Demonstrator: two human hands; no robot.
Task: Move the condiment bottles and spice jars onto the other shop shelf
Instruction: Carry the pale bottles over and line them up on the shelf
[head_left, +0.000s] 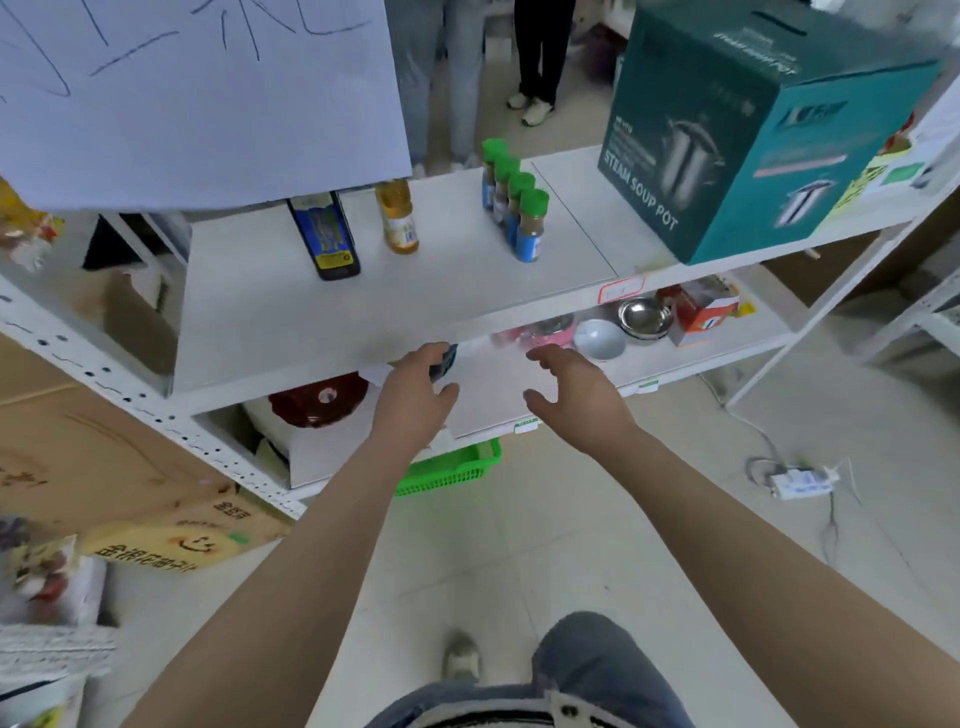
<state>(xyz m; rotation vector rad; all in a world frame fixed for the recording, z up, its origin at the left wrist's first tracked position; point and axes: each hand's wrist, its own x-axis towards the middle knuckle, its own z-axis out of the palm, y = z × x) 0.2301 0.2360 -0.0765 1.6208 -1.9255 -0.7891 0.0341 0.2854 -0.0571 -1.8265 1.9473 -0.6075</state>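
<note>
Your left hand (415, 387) is at the front edge of the upper shelf (291, 332), and its fingers curl around something small and dark (445, 359) that only peeks out beyond the knuckles (too hidden and blurred to say what it is, though a jar lid or cap would fit the task). So that grip is holding an object, probably because you are carrying it in or setting it down at the shelf's edge. Your right hand (569, 387) hovers just beside it over the lower shelf (488, 410), fingers spread wide and loosely bent, holding nothing; it looks ready to steady or take whatever comes next.

The task's things stand well apart from both hands, toward the back of the upper shelf. A dark bottle (324, 236) with a blue label leans slightly at the left, an amber bottle (399, 218) stands just beside it to the right, and four spice jars (514, 200) with green caps form a tight row running front to back, touching one another. They are likely grouped by kind, bottles together and jars in a line, so that they keep tidy and leave the front of the shelf free for reaching in.

A large teal box (737, 135) showing a soup pot fills the right end of that shelf, which limits room there. To reach any bottle you would have to extend forward and up over the shelf edge.
</note>
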